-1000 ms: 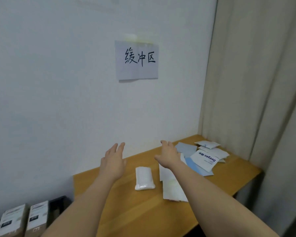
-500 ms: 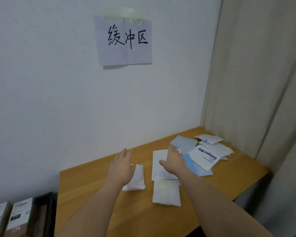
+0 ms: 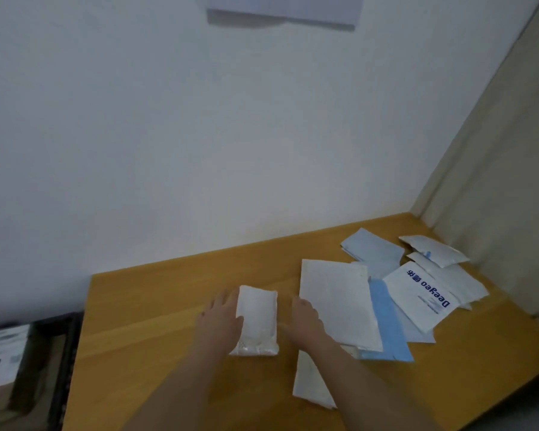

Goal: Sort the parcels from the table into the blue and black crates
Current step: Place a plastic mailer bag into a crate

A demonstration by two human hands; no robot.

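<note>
A small padded white parcel lies on the wooden table. My left hand rests flat against its left side, fingers spread. My right hand lies just right of it, fingers apart, over the edge of a large flat white envelope. Another white envelope lies under my right forearm. A blue envelope and a white bag printed "Deeyeo" sit in the pile further right. A black crate stands left of the table.
Cardboard boxes with labels fill the black crate at lower left. A white wall runs behind the table, a beige curtain hangs at the right. A paper sign is taped high on the wall. No blue crate is in view.
The camera has tilted down. Both hands have come down to the table, either side of the small white parcel; the right hand moved left off the large envelope.
</note>
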